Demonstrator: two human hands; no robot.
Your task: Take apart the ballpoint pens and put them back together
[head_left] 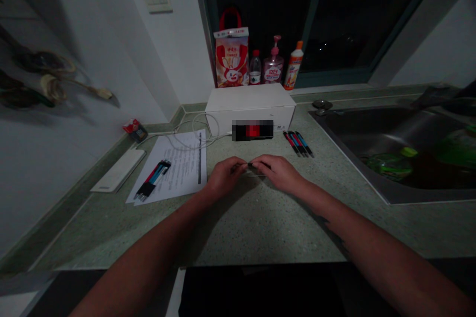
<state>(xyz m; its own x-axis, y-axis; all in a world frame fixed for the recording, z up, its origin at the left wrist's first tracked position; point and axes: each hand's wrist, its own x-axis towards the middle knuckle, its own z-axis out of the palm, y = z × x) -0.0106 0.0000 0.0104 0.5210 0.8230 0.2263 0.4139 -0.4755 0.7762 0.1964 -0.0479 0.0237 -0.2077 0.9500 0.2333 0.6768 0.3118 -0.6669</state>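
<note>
Over the middle of the counter, my left hand (225, 174) and my right hand (278, 171) meet fingertip to fingertip. Both are closed in a pinch on a small dark slender piece (250, 164). Only a short bit of it shows between the fingers, so its kind cannot be made out. A thin pale line (256, 176) shows just below the fingertips. To the right of my hands lies a row of several pens (298, 143) in red, blue and black. Another group of pens (152, 180) rests on the printed paper sheets (186, 158) at the left.
Behind my hands stands a white box (249, 99), with a phone-like dark object (253, 130) leaning before it. A white cable (193, 146) curls leftward near a white power strip (119, 171). Bottles (273, 67) and a bag (232, 59) line the sill. The sink (372, 178) is at right.
</note>
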